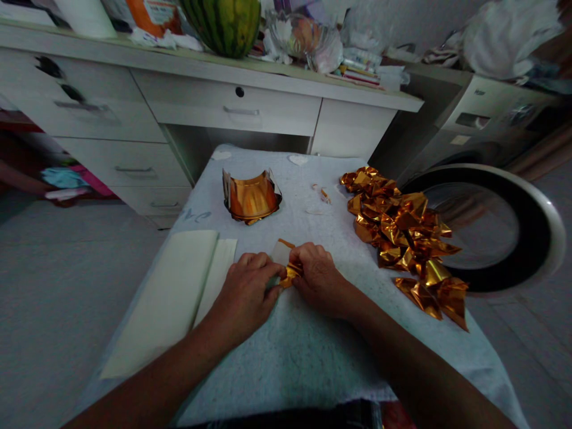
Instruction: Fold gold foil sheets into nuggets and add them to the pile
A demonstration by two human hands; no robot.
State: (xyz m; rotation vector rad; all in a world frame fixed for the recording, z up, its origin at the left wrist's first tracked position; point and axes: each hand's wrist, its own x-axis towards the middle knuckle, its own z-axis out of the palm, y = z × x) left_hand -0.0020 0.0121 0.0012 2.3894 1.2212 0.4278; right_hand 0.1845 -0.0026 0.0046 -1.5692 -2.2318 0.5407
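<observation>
Reference point: the curved gold bundle (252, 199), which rests on the cloth-covered table (286, 363) with its two ends turned upward. The gold foil piece (292, 273) is located nearer the person than the bundle and slightly to its right, between both hands. The left hand (250, 286), directly on the near side of the bundle, pinches the left end of the piece between thumb and forefinger; its other fingers are curled. The right hand (316, 277), on the near side and right of the bundle, pinches the right end with thumb and fingers bent inward. A whitish sheet (280, 254) with a gold edge projects beyond the fingertips, toward the bundle. Small scraps (325, 195) lie just right of the bundle. A heap of folded gold foil pieces (402, 223) lies farther right, extending toward the person. Pale folded paper (165, 298) lies to the near left of the bundle. The white drawer cabinet (192, 98) stands beyond the bundle; the washing machine (482, 113), door open, stands beyond and to its right.
</observation>
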